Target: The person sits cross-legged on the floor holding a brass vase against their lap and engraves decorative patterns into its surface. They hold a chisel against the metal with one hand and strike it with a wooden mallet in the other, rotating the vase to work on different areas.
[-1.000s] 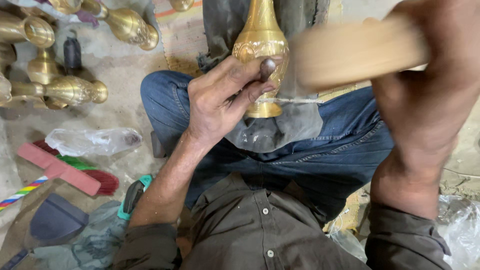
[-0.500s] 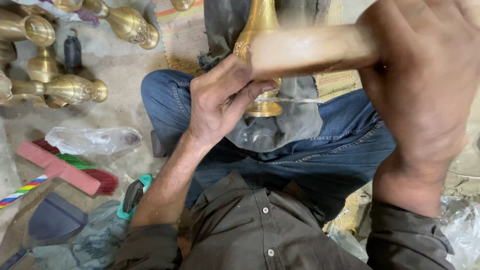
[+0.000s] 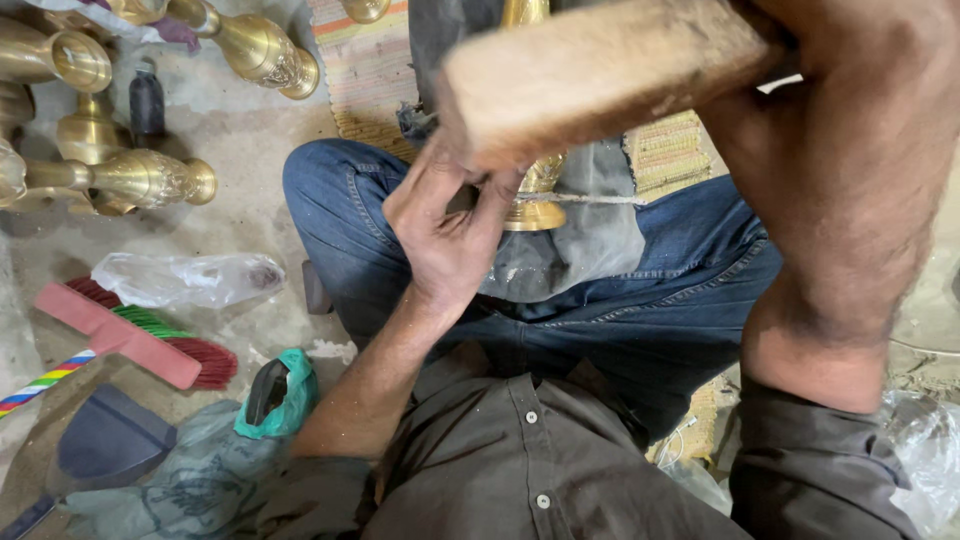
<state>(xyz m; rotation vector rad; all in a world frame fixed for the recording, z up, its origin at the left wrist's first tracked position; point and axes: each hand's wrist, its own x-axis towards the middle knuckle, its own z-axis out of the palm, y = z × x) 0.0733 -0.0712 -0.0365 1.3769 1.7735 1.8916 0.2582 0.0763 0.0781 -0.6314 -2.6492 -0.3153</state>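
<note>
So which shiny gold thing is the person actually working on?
Find the blue-jeaned lap in the middle. On the grey cloth there stands a brass vase, steadied by the left hand. Unlike the brass pieces lying on the floor at the left, it stands upright between the knees.

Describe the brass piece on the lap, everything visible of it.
The brass piece stands upright on a grey cloth spread over the person's blue-jeaned lap. It looks like polished golden metal, with a flared round foot, an embossed band above it, and a slimmer upper part rising past the top edge. A thin cord crosses near its foot. The left hand is against its left side. The wooden mallet, gripped by the right hand, blurs across its middle, hiding that section.
</note>
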